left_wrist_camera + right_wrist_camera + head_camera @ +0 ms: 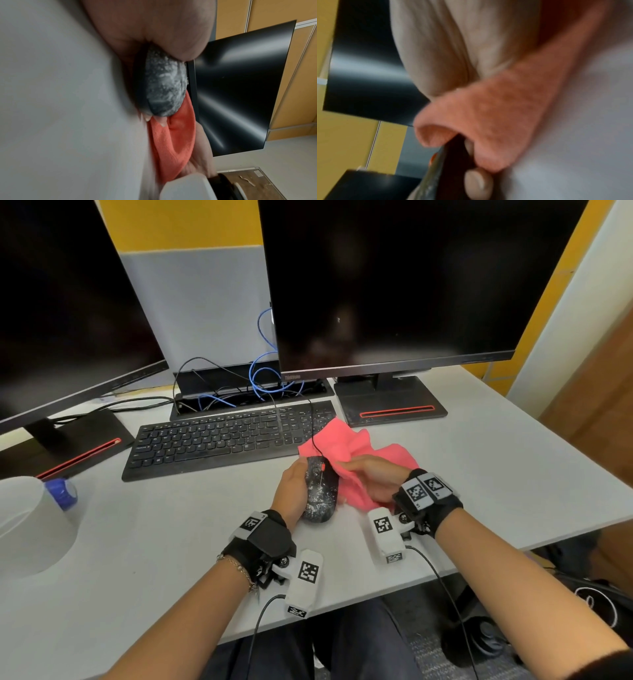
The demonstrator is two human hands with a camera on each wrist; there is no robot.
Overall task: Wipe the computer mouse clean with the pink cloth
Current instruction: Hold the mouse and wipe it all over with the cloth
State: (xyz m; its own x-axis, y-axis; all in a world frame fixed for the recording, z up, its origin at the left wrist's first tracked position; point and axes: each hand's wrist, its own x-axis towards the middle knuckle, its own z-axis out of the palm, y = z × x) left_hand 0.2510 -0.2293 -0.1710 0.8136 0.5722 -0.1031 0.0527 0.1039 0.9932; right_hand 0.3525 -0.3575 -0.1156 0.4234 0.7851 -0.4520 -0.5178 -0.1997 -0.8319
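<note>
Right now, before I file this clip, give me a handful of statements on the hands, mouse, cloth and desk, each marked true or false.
1. The left hand grips the computer mouse. True.
2. The mouse is wiped clean. False: white specks cover its top.
3. The right hand holds the pink cloth at the mouse's right side. True.
4. The cloth lies folded on the keyboard. False: it is bunched on the desk, one corner reaching the keyboard's right end.
5. Both monitors show open windows. False: the left monitor and the right monitor are dark.
</note>
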